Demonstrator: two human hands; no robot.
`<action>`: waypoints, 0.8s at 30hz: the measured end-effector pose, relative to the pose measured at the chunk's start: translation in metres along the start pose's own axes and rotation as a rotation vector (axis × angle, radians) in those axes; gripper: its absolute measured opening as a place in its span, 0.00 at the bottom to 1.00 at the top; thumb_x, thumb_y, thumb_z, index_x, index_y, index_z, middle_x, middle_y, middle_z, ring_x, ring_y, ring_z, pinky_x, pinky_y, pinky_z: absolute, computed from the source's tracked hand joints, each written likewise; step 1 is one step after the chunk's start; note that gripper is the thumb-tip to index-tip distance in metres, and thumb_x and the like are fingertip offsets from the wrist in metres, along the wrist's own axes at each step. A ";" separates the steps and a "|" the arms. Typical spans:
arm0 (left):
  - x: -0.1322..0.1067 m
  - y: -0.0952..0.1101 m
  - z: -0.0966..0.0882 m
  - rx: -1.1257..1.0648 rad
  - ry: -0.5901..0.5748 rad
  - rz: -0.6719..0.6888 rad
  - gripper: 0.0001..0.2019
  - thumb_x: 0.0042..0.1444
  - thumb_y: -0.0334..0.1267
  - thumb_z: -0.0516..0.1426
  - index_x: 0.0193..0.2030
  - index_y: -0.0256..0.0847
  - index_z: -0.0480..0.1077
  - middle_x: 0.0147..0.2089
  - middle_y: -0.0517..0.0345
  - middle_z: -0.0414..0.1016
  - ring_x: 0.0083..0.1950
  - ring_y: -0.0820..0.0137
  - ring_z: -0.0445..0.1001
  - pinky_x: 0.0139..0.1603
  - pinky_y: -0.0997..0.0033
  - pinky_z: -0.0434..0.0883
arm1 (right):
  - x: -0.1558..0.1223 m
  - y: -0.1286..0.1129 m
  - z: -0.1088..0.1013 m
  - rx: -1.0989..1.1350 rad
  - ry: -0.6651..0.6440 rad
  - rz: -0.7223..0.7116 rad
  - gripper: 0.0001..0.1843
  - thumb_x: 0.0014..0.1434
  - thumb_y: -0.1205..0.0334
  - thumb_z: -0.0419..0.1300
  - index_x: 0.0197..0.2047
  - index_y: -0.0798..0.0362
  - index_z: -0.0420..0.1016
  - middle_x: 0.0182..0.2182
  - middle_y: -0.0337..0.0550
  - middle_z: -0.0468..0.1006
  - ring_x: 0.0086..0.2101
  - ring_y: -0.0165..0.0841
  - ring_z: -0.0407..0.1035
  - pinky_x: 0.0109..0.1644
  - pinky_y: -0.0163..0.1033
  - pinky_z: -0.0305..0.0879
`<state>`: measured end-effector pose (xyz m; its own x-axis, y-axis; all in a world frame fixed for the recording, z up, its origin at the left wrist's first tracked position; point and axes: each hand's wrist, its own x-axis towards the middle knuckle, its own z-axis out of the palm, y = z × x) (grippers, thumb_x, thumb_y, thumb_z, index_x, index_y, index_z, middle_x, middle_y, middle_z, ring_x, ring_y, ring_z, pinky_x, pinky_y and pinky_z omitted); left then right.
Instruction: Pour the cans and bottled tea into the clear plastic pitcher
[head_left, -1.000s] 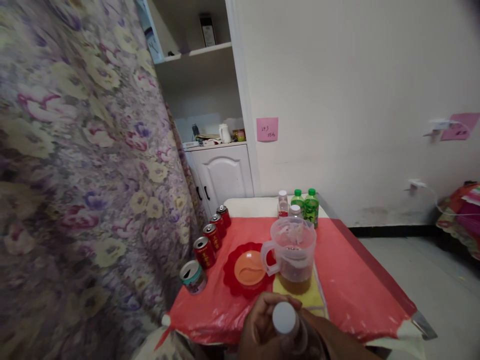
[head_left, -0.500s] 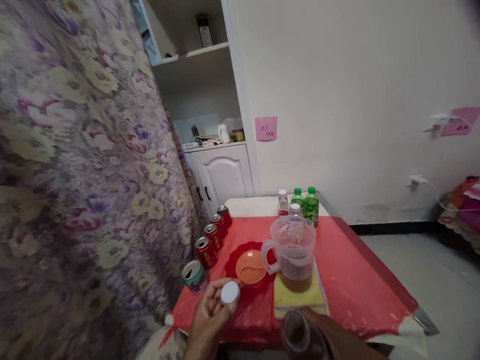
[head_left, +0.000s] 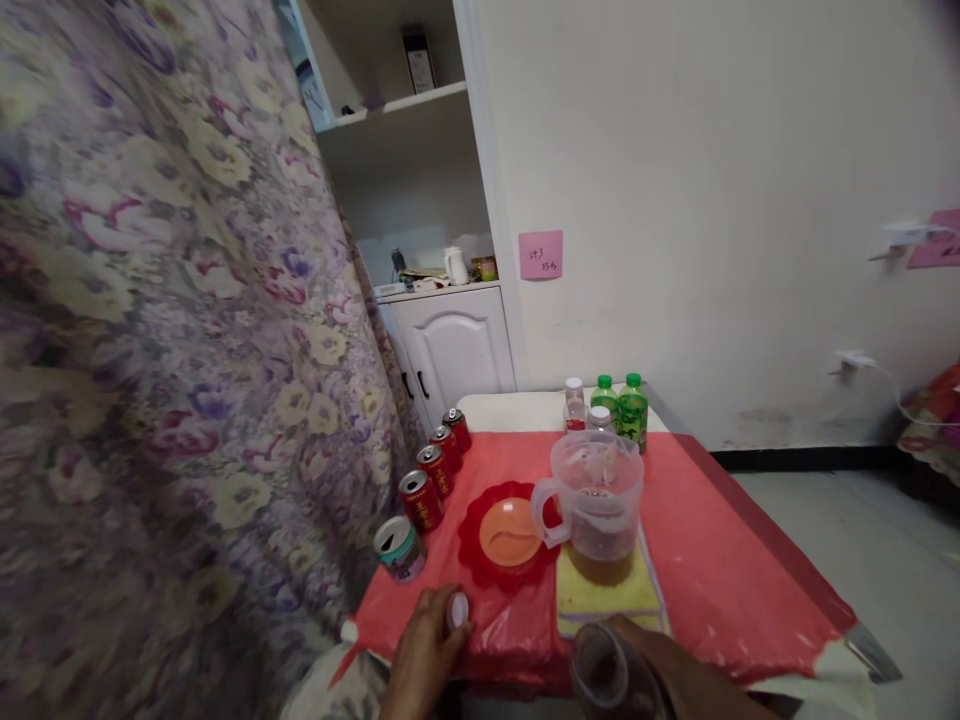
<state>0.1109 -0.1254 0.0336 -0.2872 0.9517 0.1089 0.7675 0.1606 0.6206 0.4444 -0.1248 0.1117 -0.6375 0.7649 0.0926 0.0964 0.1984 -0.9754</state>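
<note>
The left hand (head_left: 427,640) pinches a small round white plastic cap (head_left: 458,611) between thumb and fingers, over the near edge of the red-covered table (head_left: 720,560), towards its near-left corner; whether the cap touches the surface, I cannot tell. The right hand (head_left: 649,650) wraps an uncapped, dark-looking clear bottle (head_left: 600,670) by the middle of that near edge, its mouth facing up towards the wearer. To do this well, I'd keep the bottle's mouth level and its grip firm but unsqueezing, since soft walls could push liquid out; the cap is best kept by its rim, well inside the edge, so that it cannot roll off.

Further in stand a teal-and-silver can (head_left: 401,550) near the left edge, a scalloped red plate (head_left: 476,560), and a translucent plastic jug (head_left: 600,500).

Half a second ago the cap shows its flat top, higher and close to the plate; now it is lower, tipped sideways, nearer the edge; the bottle has scarcely shifted.
</note>
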 end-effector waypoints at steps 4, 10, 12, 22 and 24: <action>0.005 0.001 0.011 0.184 -0.062 -0.038 0.22 0.53 0.41 0.54 0.54 0.39 0.72 0.51 0.45 0.72 0.50 0.57 0.76 0.49 0.60 0.70 | 0.002 0.008 0.001 -0.009 -0.048 0.025 0.25 0.54 0.50 0.61 0.56 0.42 0.76 0.50 0.42 0.80 0.54 0.55 0.70 0.57 0.54 0.67; 0.010 0.000 0.016 0.314 -0.123 -0.062 0.24 0.57 0.43 0.50 0.59 0.37 0.68 0.56 0.42 0.70 0.54 0.54 0.76 0.49 0.58 0.70 | 0.001 0.013 -0.003 -0.014 -0.068 0.061 0.27 0.56 0.48 0.60 0.58 0.41 0.74 0.52 0.43 0.79 0.55 0.55 0.70 0.56 0.54 0.68; 0.010 0.000 0.016 0.328 -0.130 -0.063 0.26 0.58 0.43 0.50 0.61 0.35 0.66 0.58 0.40 0.69 0.55 0.54 0.75 0.51 0.57 0.70 | 0.000 0.012 -0.004 -0.016 -0.067 0.072 0.27 0.55 0.48 0.61 0.58 0.40 0.74 0.52 0.42 0.79 0.54 0.55 0.70 0.53 0.53 0.70; 0.000 -0.010 0.011 0.291 -0.105 -0.019 0.28 0.60 0.47 0.48 0.64 0.34 0.62 0.65 0.40 0.68 0.63 0.59 0.72 0.62 0.59 0.68 | -0.002 0.004 -0.005 -0.010 -0.055 0.064 0.22 0.59 0.51 0.63 0.56 0.45 0.74 0.52 0.43 0.78 0.51 0.48 0.72 0.53 0.53 0.71; -0.004 -0.018 0.009 0.273 -0.039 -0.001 0.30 0.59 0.50 0.48 0.63 0.34 0.63 0.65 0.37 0.68 0.65 0.55 0.70 0.63 0.56 0.68 | -0.004 0.005 -0.007 -0.002 -0.058 0.057 0.21 0.63 0.51 0.61 0.57 0.49 0.72 0.55 0.47 0.76 0.50 0.43 0.72 0.54 0.54 0.71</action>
<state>0.1037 -0.1294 0.0148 -0.2695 0.9601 0.0748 0.8949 0.2210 0.3877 0.4528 -0.1232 0.1075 -0.6741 0.7382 0.0252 0.1352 0.1569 -0.9783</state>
